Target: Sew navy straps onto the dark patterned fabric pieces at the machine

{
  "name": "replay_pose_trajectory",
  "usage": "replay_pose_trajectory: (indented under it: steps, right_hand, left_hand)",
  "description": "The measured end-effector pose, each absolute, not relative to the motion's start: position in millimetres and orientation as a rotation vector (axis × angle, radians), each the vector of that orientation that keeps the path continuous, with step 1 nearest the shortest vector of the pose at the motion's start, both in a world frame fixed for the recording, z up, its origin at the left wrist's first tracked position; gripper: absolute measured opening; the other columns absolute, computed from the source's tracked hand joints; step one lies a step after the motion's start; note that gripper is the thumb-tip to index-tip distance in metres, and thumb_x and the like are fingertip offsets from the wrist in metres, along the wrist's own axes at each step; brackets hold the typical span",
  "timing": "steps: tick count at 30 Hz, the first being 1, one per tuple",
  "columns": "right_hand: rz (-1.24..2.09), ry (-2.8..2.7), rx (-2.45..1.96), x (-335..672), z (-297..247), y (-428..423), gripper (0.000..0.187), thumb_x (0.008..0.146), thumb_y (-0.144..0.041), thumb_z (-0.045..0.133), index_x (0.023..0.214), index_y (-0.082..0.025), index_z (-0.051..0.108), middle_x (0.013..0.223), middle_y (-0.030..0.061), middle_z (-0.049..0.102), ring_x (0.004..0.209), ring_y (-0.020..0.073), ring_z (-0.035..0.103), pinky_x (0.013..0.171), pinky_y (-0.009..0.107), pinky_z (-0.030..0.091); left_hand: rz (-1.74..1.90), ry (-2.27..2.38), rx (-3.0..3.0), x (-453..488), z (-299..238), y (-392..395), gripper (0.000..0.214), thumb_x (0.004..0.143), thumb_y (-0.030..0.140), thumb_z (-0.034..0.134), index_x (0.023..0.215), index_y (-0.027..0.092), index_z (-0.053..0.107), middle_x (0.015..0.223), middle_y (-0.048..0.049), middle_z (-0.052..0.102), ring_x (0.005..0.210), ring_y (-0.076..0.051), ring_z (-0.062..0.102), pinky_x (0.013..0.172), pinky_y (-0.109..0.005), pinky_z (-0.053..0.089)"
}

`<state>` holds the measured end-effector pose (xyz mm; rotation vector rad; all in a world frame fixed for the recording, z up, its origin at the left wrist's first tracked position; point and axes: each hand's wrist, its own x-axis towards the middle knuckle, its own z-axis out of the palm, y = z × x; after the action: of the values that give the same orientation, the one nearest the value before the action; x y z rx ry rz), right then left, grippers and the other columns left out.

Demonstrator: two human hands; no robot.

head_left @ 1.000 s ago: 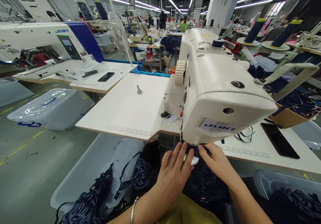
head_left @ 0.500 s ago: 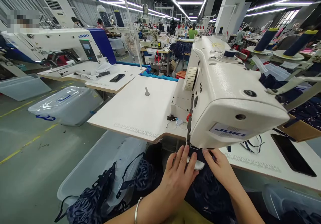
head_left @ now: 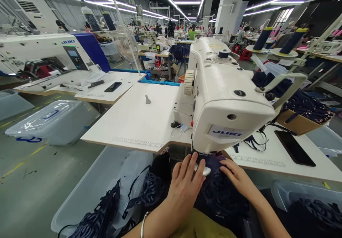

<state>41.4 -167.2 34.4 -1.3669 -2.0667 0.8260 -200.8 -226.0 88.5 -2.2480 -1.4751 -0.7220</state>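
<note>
A navy lace garment point(head_left: 223, 191) hangs from beneath the head of a white sewing machine point(head_left: 229, 106) down toward my lap. My left hand point(head_left: 184, 181) lies on its upper part with fingers stretched out and slightly spread, close under the needle area. Between those fingers shows a white rounded plate point(head_left: 205, 170). At the garment's right edge, my right hand point(head_left: 237, 177) has its fingers closed on the fabric; its thumb is hard to make out. The needle and presser foot are hidden behind the machine head.
A clear plastic bin point(head_left: 80, 195) with navy lace pieces stands below left. On the white table point(head_left: 128, 120) lies a small grey metal piece point(head_left: 148, 99). A black phone point(head_left: 294, 147) and navy straps point(head_left: 255, 142) lie right. Thread cones point(head_left: 292, 42) stand behind.
My right hand has shifted from close beside the needle area out to the right along the fabric. My left hand stays on the garment. The whole view has turned a little to the right.
</note>
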Motion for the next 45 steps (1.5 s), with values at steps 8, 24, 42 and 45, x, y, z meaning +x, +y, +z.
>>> replay_pose_trajectory:
  steps: [8, 24, 42, 45]
  right_hand:
    - [1.017, -1.968, -1.423, 63, 93, -194, 0.025, 0.097, -0.045, 0.042, 0.099, -0.025, 0.057, 0.084, -0.0002, 0.059, 0.076, 0.0172, 0.056, 0.069, 0.025, 0.045]
    - [-0.045, -2.276, -1.290, -44, 110, -175, 0.023, 0.096, -0.023, 0.045, 0.075, -0.020, 0.054, 0.070, 0.0050, 0.063, 0.068, 0.0228, 0.059, 0.064, 0.035, 0.040]
    - [0.978, -1.791, -1.395, -27, 103, -159, 0.022, 0.097, -0.044, 0.038, 0.098, -0.023, 0.044, 0.071, -0.0037, 0.048, 0.063, 0.0163, 0.050, 0.058, 0.027, 0.039]
    - [0.958, -1.816, -1.401, -26, 102, -157, 0.021, 0.097, -0.043, 0.038, 0.100, -0.023, 0.045, 0.073, -0.0030, 0.051, 0.064, 0.0169, 0.052, 0.059, 0.027, 0.039]
  left_hand:
    - [-0.827, -1.455, -2.298, -203, 90, -224, 0.032, 0.096, 0.033, 0.048, 0.126, 0.022, 0.055, 0.136, -0.0075, 0.054, 0.123, -0.024, 0.049, 0.099, -0.040, 0.032]
    - [-0.599, -0.846, -2.461, -239, 91, -215, 0.037, 0.093, 0.012, 0.043, 0.128, 0.020, 0.053, 0.142, -0.0051, 0.047, 0.133, -0.021, 0.039, 0.110, -0.036, 0.029]
    - [-0.676, -1.183, -2.345, -216, 91, -215, 0.040, 0.093, 0.007, 0.035, 0.128, 0.015, 0.055, 0.128, -0.0062, 0.059, 0.127, -0.017, 0.045, 0.094, -0.032, 0.030]
    - [-0.667, -1.190, -2.353, -216, 90, -215, 0.041, 0.094, 0.008, 0.034, 0.129, 0.014, 0.053, 0.129, -0.0071, 0.058, 0.127, -0.018, 0.045, 0.094, -0.033, 0.030]
